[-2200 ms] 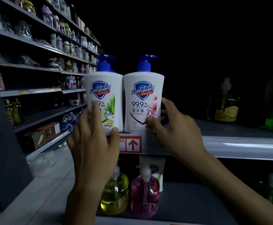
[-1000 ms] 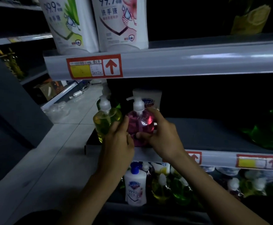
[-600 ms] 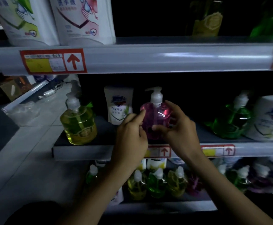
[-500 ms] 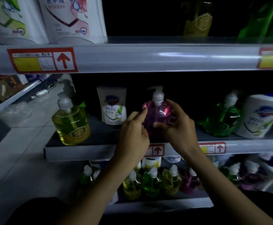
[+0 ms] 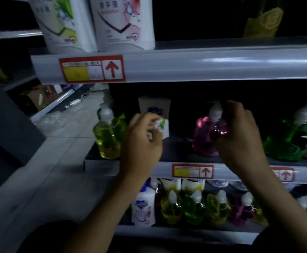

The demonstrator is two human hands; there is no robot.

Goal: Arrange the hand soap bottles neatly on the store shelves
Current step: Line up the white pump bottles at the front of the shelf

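Pink clear pump bottle (image 5: 206, 137) upright on mid shelf (image 5: 178, 150), near front edge; white pump head on top, spout to the left; grasped by R hand (image 5: 240, 137), fingers curled round neck and right shoulder of it. L hand (image 5: 141, 143) apart from pink bottle, off to the left, raised in front of white soap pack (image 5: 155, 106) w/ green leaf print; fingers bent, v. blurred; cannot tell whether clenched on the pack, merely touching it, or holding nothing. Yellow pump bottle (image 5: 109, 137) upright at left end of same shelf, just beside L hand, no clear contact. Green bottle (image 5: 291, 141) to the right, well apart from pink one. Red-framed price tag (image 5: 192, 171) w/ up arrow on rail just below pink bottle. Upper shelf (image 5: 222, 64): big white bottle w/ green print (image 5: 63, 24) and big white bottle w/ pink print (image 5: 123, 22) side by side at left end; larger red tag (image 5: 92, 69) under them; amber bottle (image 5: 262, 21) further right, in the dark. Bottom shelf: small white bottle (image 5: 143, 207), then close-packed row of small pump bottles (image 5: 192, 209), yellow, green, yellow-green, purple. Grey tiled floor (image 5: 58, 161) at left.
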